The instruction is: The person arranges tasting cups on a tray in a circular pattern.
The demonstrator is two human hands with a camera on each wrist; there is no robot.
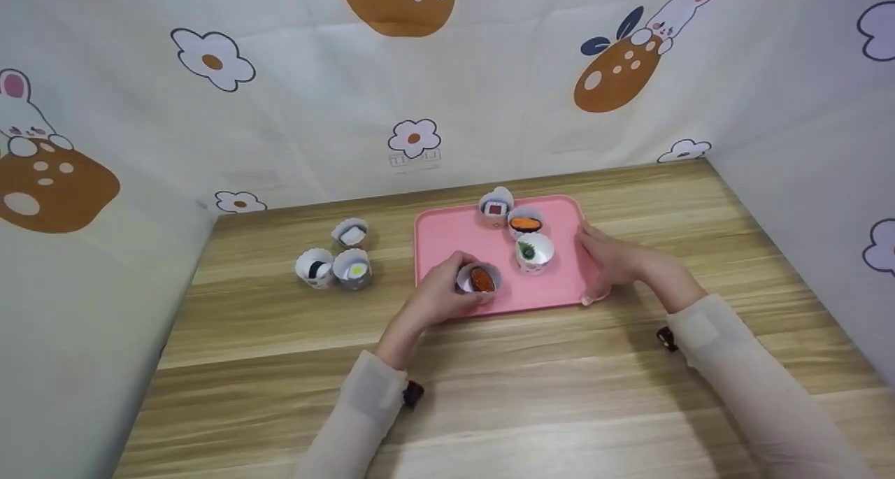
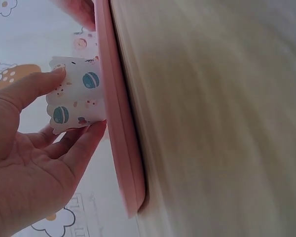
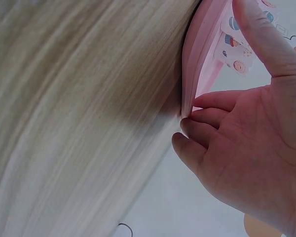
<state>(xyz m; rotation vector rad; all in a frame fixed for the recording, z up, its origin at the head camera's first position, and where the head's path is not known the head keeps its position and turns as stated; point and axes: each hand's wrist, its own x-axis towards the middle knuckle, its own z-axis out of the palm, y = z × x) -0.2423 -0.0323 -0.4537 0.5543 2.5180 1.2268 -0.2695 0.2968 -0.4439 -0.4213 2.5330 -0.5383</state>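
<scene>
On the pink tray (image 1: 447, 234), near its front left, my left hand (image 1: 439, 291) grips a paper baking cup with a toy sushi piece topped in orange-red (image 1: 482, 280). In the left wrist view, thumb and fingers lie on opposite sides of this scalloped, printed paper cup (image 2: 78, 96), its base at the tray rim. My right hand (image 1: 612, 259) touches the tray's right edge, its fingers (image 3: 207, 132) loosely bent along the rim. Three more cups stand on the tray: one with a dark-red-centred roll (image 1: 496, 208), one with an orange-topped piece (image 1: 525, 224), one with a green piece (image 1: 528, 251).
Left of the tray, three paper cups stand on the wooden table (image 1: 280, 339): one with a white piece (image 1: 352, 235), one with a black-banded piece (image 1: 319, 269), one with a yellow-green-centred piece (image 1: 357, 271). A patterned cloth (image 1: 314, 115) hangs behind the table.
</scene>
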